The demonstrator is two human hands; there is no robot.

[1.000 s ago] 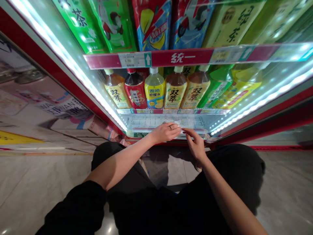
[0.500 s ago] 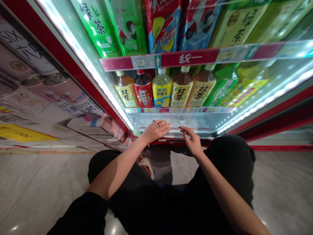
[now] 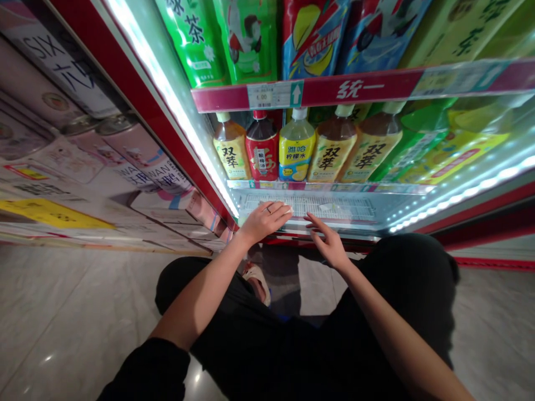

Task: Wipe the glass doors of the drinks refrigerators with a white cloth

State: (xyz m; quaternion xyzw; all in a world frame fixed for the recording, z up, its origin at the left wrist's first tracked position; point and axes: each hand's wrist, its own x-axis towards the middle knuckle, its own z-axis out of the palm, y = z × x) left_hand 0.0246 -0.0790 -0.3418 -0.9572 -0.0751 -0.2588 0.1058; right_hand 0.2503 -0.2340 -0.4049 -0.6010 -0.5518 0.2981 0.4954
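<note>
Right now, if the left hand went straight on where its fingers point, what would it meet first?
Likely the right hand, across a gap in this view, though depth is unclear.

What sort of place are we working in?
Most likely a shop: there is a lit drinks cooler, a row of bottles facing outward, and a price label on the red shelf edge.

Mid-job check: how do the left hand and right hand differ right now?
The left hand wears a ring; the right hand shows none. Something white shows at the left hand's fingertips, but nothing at the right hand's. The left hand's fingers lie close together, while the right hand's are spread. Both are near the wire rack.
</note>
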